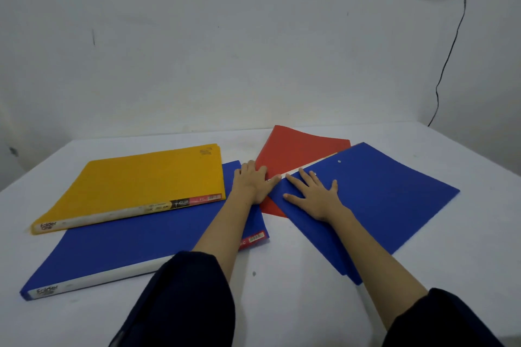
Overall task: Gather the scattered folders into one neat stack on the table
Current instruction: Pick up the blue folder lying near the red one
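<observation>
Folders: right hand (315, 194) fingers splayed on blue folder (380, 200), left hand (251, 182) seemingly flat on red folder (296, 149).

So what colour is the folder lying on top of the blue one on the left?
Yellow, with a white spine; the head view shows it resting on the blue folder.

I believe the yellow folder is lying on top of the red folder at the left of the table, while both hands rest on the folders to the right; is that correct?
Not quite. The head view shows the yellow folder lying on top of a blue folder, not the red one. The red folder lies to the right, partly under the other blue folder. The rest holds: the left hand and right hand rest on the folders to the right.
</observation>
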